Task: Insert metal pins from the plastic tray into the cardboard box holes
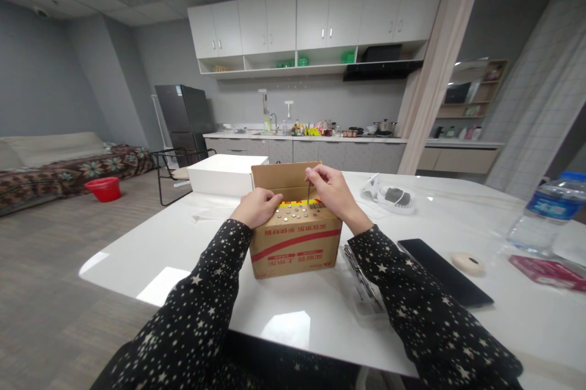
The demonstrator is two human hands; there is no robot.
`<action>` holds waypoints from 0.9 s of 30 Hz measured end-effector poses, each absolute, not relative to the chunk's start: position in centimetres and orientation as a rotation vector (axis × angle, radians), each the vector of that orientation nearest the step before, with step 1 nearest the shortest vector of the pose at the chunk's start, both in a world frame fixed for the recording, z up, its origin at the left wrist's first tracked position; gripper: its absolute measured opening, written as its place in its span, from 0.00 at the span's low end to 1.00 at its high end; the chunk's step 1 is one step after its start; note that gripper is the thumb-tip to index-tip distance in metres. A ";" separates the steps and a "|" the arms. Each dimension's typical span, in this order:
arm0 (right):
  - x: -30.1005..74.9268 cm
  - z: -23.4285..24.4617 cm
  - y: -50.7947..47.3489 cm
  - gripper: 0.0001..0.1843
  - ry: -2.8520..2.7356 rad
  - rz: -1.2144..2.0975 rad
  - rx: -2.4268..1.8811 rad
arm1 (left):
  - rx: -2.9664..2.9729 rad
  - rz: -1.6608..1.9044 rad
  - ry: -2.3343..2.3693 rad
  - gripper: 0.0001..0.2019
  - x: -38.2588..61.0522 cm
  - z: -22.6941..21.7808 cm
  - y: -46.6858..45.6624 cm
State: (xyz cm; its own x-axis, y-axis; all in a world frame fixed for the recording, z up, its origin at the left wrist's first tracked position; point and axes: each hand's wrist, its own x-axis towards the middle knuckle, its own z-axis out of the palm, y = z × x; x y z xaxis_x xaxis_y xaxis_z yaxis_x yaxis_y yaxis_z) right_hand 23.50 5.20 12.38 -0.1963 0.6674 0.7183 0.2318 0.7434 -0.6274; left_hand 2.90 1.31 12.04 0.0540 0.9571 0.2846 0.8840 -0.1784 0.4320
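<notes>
**Pin pinched over the box top – light, fiddly stuff**

My view: cardboard box (295,249) sits on the white table (297,317), right in front of me, near the front edge. Back flap stands up, top panel faces me. Left hand (257,207) is curled shut, knuckles resting on the box's top-left edge; can't tell if anything's inside the fist. Right hand (332,191) is closed in a thumb + forefinger pinch on a thin pin (308,195), held approx upright w/ the lower end at the top panel. A cluster of small round metal heads (293,214) dots that panel between the two hands; too small to say exactly what they are.

Handling, my read: the box looks light, its walls stiff enough but prone to dent, so it'd slide on the glossy table unless pinned down. Best hold is the top edge or side walls, not the loose flap. The pin is tiny, rigid, prob slippery and sharp; take it high on the shaft w/ fingertips only.

Round about: a white box (224,173) behind, a clear packet (361,283) by my right forearm, a dark phone (442,271), and a water bottle (547,213) far right.
</notes>
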 end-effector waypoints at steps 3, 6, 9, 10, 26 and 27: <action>23.5 12.3 5.3 0.20 -1.755 0.456 -0.713 | 2.164 0.772 1.927 0.24 3.0 12.1 1.3; 23.5 12.2 5.3 0.20 -1.752 0.458 -0.717 | 2.161 0.765 1.939 0.24 3.0 12.1 1.2; 23.5 12.3 5.2 0.20 -1.766 0.485 -0.719 | 2.165 0.766 1.942 0.24 3.1 12.1 1.2; 23.5 12.3 5.1 0.20 -1.777 0.505 -0.716 | 2.165 0.762 1.943 0.24 3.1 12.1 1.2; 23.6 12.4 5.8 0.14 -1.778 0.859 -0.632 | 2.175 0.763 1.938 0.24 3.1 12.2 1.1; 23.7 12.3 5.9 0.15 -1.774 0.899 -0.628 | 2.175 0.761 1.939 0.24 3.1 12.2 1.1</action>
